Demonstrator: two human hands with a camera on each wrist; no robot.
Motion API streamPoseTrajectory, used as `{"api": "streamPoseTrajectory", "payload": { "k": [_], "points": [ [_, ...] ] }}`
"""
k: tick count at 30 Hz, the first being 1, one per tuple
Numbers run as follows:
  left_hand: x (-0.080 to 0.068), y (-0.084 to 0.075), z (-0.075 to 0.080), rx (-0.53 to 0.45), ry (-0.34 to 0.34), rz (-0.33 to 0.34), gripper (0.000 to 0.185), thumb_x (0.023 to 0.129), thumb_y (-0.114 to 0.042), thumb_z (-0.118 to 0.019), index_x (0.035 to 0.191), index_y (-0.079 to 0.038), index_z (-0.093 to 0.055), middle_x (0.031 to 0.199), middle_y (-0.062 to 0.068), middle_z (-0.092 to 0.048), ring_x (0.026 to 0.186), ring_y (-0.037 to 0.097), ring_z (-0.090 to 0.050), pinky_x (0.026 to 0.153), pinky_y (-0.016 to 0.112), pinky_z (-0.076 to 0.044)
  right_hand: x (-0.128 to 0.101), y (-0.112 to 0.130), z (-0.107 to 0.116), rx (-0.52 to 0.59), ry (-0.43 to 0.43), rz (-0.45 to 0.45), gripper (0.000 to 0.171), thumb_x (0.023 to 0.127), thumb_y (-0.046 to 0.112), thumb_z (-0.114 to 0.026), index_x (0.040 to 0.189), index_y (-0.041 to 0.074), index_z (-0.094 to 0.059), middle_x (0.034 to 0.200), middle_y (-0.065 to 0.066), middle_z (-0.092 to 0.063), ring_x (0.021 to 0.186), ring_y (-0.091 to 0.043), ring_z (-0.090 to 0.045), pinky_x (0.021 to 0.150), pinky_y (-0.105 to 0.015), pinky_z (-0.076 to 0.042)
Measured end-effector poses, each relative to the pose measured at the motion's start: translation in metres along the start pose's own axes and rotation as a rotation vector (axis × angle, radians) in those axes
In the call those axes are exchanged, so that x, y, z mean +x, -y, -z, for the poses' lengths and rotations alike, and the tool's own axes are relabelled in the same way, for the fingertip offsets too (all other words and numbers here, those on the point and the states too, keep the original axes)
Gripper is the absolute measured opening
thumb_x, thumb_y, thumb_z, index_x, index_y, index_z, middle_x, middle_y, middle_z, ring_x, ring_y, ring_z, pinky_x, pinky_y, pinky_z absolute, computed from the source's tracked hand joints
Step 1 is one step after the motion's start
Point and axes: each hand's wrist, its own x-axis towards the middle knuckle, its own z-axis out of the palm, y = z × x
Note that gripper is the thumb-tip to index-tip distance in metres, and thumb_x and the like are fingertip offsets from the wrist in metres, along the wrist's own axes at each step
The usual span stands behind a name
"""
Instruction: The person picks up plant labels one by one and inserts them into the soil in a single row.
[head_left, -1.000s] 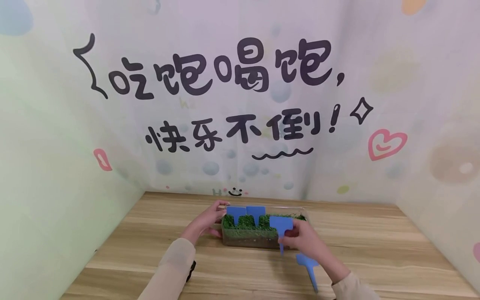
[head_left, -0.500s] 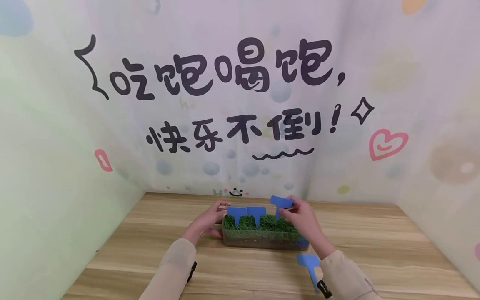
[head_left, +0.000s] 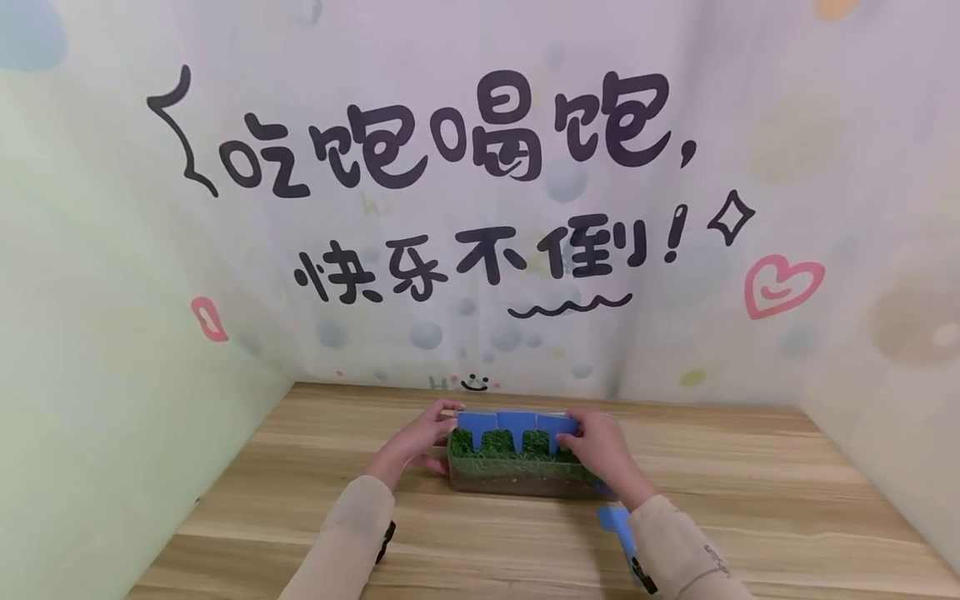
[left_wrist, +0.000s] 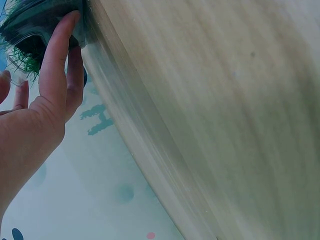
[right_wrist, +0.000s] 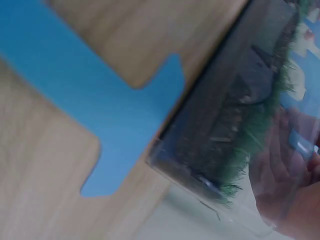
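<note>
Clear planter box point(head_left: 517, 479): rectangular, transparent walls, dark soil below and green grass on top; stands on the wooden table point(head_left: 750, 500) at lower centre of the head view, near the back wall.

Blue plant labels, three standing: a row along the far side of the box, stems down in the grass. First label point(head_left: 473, 422) at the left, second label point(head_left: 514, 423) in the middle, third label point(head_left: 555, 425) at the right, heads almost edge to edge.

Spare blue label point(head_left: 615, 523): flat on the table just in front of the box's right corner, partly covered by the right sleeve; in the right wrist view point(right_wrist: 100, 115) its head touches the box's base.

Left hand point(head_left: 416, 440): at the left end of the box, fingers curled round the end wall; the left wrist view shows fingertips point(left_wrist: 60, 45) pressed on the clear wall.

Right hand point(head_left: 603, 450): at the right part of the box, fingers pinching the head of the third label.

Backdrop point(head_left: 480, 192): pastel sheet with black lettering, upper frame.
</note>
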Motion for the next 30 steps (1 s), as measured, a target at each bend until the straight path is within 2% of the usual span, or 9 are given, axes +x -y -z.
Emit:
{"api": "streamPoseTrajectory", "payload": {
  "k": [3,8,12,18,23,30],
  "points": [
    [0.0010,-0.0003,-0.0003,0.001,-0.001,0.003,0.036,0.109,-0.016,-0.040,0.145,-0.015,-0.041,0.155,0.021,-0.036,0.139,0.050,-0.038,0.066,0.049,-0.061,0.0007,-0.0001,-0.0021,-0.063,0.004,0.008,0.006,0.090,0.011,-0.073,0.087,0.011,-0.068,0.068,0.000,-0.065,0.059,-0.012,-0.051,0.058,-0.028,-0.039],
    [0.0022,-0.0005,-0.0005,-0.022,0.008,0.004,0.038,0.109,-0.016,-0.040,0.147,-0.014,-0.039,0.155,0.022,-0.034,0.140,0.052,-0.036,0.068,0.051,-0.062,0.0009,-0.0010,-0.0027,-0.062,-0.006,0.005,0.004,0.089,0.010,-0.073,0.092,0.011,-0.070,0.070,0.001,-0.068,0.063,-0.011,-0.060,0.059,-0.028,-0.043],
    [0.0027,0.0003,-0.0010,-0.029,0.003,0.012,0.039,0.109,-0.015,-0.040,0.148,-0.014,-0.039,0.156,0.022,-0.033,0.140,0.053,-0.035,0.069,0.052,-0.062,0.0008,-0.0034,-0.0024,-0.025,0.015,-0.003,0.006,0.090,0.007,-0.072,0.096,0.008,-0.070,0.072,-0.002,-0.070,0.065,-0.012,-0.063,0.058,-0.028,-0.045],
    [0.0022,0.0013,-0.0014,-0.027,-0.002,0.008,0.040,0.108,-0.015,-0.041,0.148,-0.014,-0.038,0.155,0.022,-0.032,0.138,0.054,-0.037,0.068,0.052,-0.062,0.0011,-0.0068,-0.0013,0.055,0.048,-0.014,0.004,0.091,0.007,-0.071,0.093,0.006,-0.068,0.073,-0.002,-0.070,0.064,-0.011,-0.063,0.056,-0.026,-0.048],
    [0.0026,0.0022,-0.0011,-0.019,-0.002,0.002,0.039,0.108,-0.016,-0.042,0.147,-0.014,-0.039,0.156,0.022,-0.031,0.137,0.053,-0.039,0.068,0.051,-0.062,0.0020,-0.0087,0.0010,0.148,0.051,-0.041,0.009,0.092,0.007,-0.069,0.100,0.002,-0.068,0.079,-0.005,-0.069,0.070,-0.014,-0.066,0.060,-0.028,-0.055],
    [0.0038,0.0017,-0.0007,-0.028,-0.004,0.006,0.040,0.108,-0.016,-0.040,0.148,-0.014,-0.038,0.156,0.023,-0.031,0.140,0.054,-0.034,0.067,0.051,-0.062,0.0035,-0.0096,0.0031,0.212,0.033,-0.074,0.015,0.093,0.008,-0.068,0.107,0.004,-0.070,0.086,-0.006,-0.072,0.076,-0.015,-0.068,0.067,-0.031,-0.058]
  ]
}}
